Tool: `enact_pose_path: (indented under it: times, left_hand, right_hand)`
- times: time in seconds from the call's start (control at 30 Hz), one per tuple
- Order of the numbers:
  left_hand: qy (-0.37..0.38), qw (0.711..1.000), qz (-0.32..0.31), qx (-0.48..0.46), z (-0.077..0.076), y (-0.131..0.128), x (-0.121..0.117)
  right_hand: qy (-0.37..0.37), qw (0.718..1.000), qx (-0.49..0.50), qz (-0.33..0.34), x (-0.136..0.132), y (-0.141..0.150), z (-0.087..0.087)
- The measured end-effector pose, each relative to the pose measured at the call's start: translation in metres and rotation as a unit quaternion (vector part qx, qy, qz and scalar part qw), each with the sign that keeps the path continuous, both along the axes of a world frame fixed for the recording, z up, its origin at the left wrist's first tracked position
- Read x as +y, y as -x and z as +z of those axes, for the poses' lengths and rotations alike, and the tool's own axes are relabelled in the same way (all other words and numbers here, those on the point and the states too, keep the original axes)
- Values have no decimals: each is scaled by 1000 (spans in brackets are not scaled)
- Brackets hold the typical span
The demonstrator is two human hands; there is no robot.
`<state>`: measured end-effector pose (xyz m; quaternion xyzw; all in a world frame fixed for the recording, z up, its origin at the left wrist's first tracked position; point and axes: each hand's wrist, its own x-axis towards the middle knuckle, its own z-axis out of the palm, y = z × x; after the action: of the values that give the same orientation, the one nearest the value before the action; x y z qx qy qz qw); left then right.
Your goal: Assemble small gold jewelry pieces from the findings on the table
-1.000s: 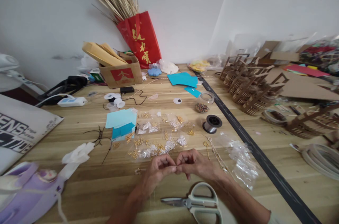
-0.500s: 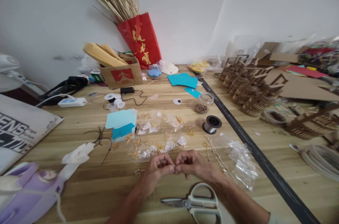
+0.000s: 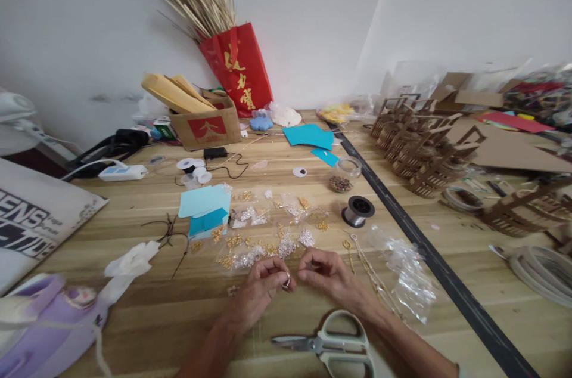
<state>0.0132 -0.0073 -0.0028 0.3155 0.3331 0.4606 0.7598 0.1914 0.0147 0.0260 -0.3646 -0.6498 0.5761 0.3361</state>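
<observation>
One hand [image 3: 260, 290], the left, pinches one loop [image 3: 286, 282].

“ENS” [image 3: 27, 209] marks the white bag [image 3: 67, 202], gold characters [image 3: 242, 79] (力 midmost) the red bag [image 3: 260, 65], an emblem [image 3: 209, 126] the carton [image 3: 233, 127].

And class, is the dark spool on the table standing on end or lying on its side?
Standing on end: the dark spool has one round flange facing up, with silvery-grey winding showing beneath it.

Scissors [image 3: 318, 343] cut off below, tiny piece [image 3: 286, 281] in left fingers [image 3: 276, 282] indistinct
</observation>
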Motion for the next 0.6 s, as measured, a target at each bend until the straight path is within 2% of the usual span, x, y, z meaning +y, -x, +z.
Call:
enact_pose_path:
  times: [0.1, 0.23, 0.6]
  left_hand:
    - [14, 1000, 2, -22, -3, 1, 0]
    - [20, 999, -2, -30, -5, 1, 0]
    - [17, 1000, -7, -16, 0, 0, 0]
  right_hand:
    - [-75, 996, -47, -26, -4, 2, 4]
    - [-120, 990, -71, -19, -8, 3, 6]
    - [-136, 986, -94, -3, -7, 4, 6]
